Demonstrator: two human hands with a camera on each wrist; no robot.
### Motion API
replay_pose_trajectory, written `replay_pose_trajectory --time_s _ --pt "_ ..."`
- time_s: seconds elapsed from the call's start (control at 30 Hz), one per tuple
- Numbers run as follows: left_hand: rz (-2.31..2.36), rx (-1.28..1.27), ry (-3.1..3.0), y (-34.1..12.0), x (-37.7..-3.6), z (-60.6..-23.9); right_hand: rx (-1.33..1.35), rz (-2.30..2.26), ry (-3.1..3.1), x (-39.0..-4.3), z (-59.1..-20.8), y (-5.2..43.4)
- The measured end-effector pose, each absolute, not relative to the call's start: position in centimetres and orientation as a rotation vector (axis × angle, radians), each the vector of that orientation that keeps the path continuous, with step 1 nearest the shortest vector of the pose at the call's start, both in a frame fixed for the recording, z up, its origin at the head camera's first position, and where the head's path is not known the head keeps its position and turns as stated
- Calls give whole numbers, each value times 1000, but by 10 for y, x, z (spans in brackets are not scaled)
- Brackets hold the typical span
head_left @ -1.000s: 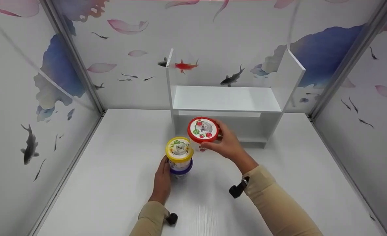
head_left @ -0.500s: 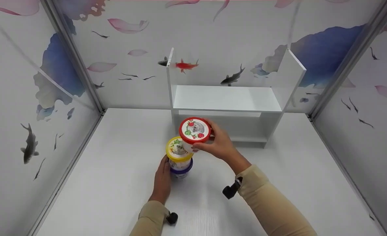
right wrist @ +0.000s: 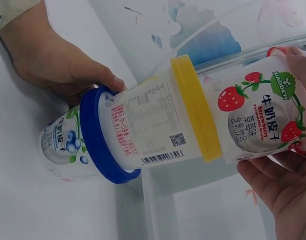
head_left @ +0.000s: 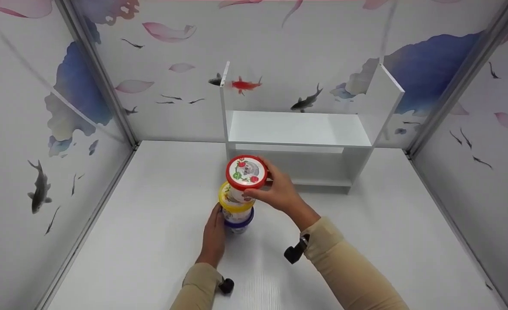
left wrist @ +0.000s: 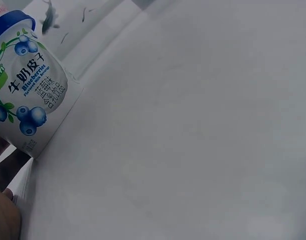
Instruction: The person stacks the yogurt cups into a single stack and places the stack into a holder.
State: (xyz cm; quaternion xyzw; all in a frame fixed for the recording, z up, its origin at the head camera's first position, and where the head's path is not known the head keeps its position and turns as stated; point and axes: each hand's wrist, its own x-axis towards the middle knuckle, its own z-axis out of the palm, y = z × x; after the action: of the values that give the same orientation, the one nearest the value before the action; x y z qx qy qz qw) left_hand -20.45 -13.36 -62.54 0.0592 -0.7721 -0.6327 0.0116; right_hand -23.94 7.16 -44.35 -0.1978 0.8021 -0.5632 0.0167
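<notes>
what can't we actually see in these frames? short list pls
- Head view: the blue-lidded tub is mostly hidden by the yellow-lidded tub and the left hand.
- Head view: whether the red-lidded tub, gripped by the right hand, fully rests on the stack; its own lid hides the joint.
- Left wrist view: only the blueberry tub shows; frame edge cuts the stack.
- Right wrist view: small label print unreadable.

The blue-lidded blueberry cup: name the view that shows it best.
The left wrist view: the blue-lidded blueberry cup fills the corner close up, label readable. The right wrist view shows it at the stack's bottom, the left hand behind it. In the head view only a sliver peeks out under the yellow-lidded cup.
</notes>
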Motion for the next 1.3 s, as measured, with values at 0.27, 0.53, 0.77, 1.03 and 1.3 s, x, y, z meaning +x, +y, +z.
replay_pose_trajectory --time_s 0.27,0.53,0.77,1.03,1.3 --pt "-1921 183 -2429 -134 -205 -625 -641 -1717 2507 -238 -441 64" --pt "-1906 162 -2436 -135 -207 -627 -651 -1689 2495 -240 -442 57" --pt "-1924 136 -2410 -136 -206 -626 -582 -1669 2500 -241 -443 54" --pt "-1941 157 -2413 -136 -204 -629 -586 -1691 2485 -240 -448 50" --pt "-1923 107 -2401 -135 -204 -628 -629 -1688 2493 -240 -448 49"
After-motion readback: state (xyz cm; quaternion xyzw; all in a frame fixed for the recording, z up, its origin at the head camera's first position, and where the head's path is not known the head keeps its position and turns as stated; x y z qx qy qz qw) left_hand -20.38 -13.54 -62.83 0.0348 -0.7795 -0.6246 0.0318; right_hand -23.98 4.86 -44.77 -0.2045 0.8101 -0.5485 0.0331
